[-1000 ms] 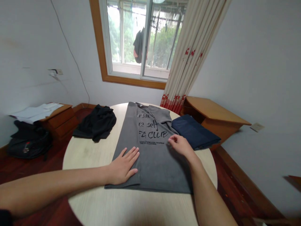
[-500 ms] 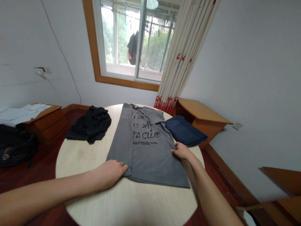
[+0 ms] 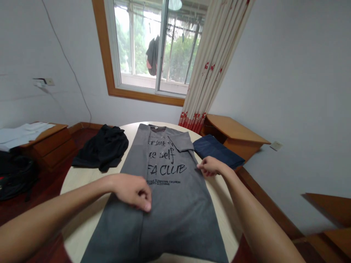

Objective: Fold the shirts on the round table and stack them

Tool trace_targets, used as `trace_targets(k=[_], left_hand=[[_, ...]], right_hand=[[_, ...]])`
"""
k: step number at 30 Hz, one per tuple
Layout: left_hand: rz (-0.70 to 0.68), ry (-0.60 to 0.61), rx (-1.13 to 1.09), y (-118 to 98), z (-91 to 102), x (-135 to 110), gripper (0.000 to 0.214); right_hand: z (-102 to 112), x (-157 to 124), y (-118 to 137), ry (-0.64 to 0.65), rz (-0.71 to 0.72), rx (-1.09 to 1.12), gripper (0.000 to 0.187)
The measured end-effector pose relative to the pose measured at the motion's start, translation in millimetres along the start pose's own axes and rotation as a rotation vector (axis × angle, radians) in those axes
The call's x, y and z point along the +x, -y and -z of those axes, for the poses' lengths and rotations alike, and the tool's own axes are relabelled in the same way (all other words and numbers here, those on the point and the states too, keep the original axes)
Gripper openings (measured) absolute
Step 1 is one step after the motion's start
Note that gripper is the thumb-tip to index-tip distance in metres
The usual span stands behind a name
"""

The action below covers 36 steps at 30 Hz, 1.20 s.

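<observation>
A grey T-shirt point(image 3: 175, 204) with black lettering lies lengthwise on the round pale table point(image 3: 79, 190). A strip along its left side is folded inward, and the right sleeve point(image 3: 182, 141) lies across the front. My left hand point(image 3: 134, 191) is over the folded strip, near its inner edge, with its fingers curled in and no cloth visible in them. At the shirt's right edge, just below the sleeve, my right hand point(image 3: 210, 166) pinches the fabric between thumb and fingers. The shirt's bottom hem runs close to the lower picture edge.
A crumpled black garment point(image 3: 102, 148) lies at the table's left. A folded navy garment point(image 3: 219, 149) rests at its right edge. Beyond stand a wooden desk point(image 3: 236, 131), a curtain point(image 3: 211, 65) and a window. A drawer unit point(image 3: 56, 142) and black bag point(image 3: 16, 175) are at left.
My left hand has left the bottom hem and now hovers or rests higher on the shirt. My right hand has moved up its edge. The shirt's lower part reaches much nearer to me.
</observation>
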<state>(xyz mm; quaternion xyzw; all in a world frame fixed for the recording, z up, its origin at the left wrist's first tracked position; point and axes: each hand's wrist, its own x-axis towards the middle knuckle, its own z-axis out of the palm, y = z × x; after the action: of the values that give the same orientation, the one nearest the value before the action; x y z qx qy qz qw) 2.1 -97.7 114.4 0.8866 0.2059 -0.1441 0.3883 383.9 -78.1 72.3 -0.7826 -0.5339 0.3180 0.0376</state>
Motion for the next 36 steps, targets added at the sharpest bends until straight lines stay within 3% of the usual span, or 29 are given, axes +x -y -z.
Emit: trace_targets(k=[2, 5, 7, 11, 16, 21, 28, 31, 36], left_hand=[[-0.039, -0.248, 0.009, 20, 16.0, 30, 0.037], [-0.033, -0.598, 0.136, 53, 22.5, 71, 0.035], [-0.034, -0.711, 0.239, 73, 17.3, 87, 0.035], [-0.038, -0.699, 0.332, 93, 4.7, 93, 0.039], [-0.016, -0.698, 0.291, 93, 3.6, 90, 0.039], [-0.008, -0.692, 0.255, 98, 3.0, 96, 0.039], [-0.002, -0.656, 0.244, 98, 0.7, 99, 0.038], [-0.005, -0.646, 0.252, 98, -1.8, 101, 0.038], [-0.021, -0.652, 0.278, 100, -3.6, 101, 0.038]], right_hand=[[11, 30, 19, -0.219, 0.056, 0.0, 0.027], [22, 74, 45, -0.39, 0.134, -0.091, 0.024], [27, 100, 58, -0.466, 0.19, -0.186, 0.023], [42, 148, 70, -0.527, 0.186, -0.275, 0.03], [62, 201, 72, -0.519, 0.159, -0.145, 0.033], [66, 241, 75, -0.512, 0.159, -0.02, 0.04], [84, 272, 73, -0.578, 0.098, 0.09, 0.048], [86, 278, 71, -0.612, 0.113, -0.073, 0.042], [69, 274, 70, -0.549, 0.185, -0.251, 0.039]])
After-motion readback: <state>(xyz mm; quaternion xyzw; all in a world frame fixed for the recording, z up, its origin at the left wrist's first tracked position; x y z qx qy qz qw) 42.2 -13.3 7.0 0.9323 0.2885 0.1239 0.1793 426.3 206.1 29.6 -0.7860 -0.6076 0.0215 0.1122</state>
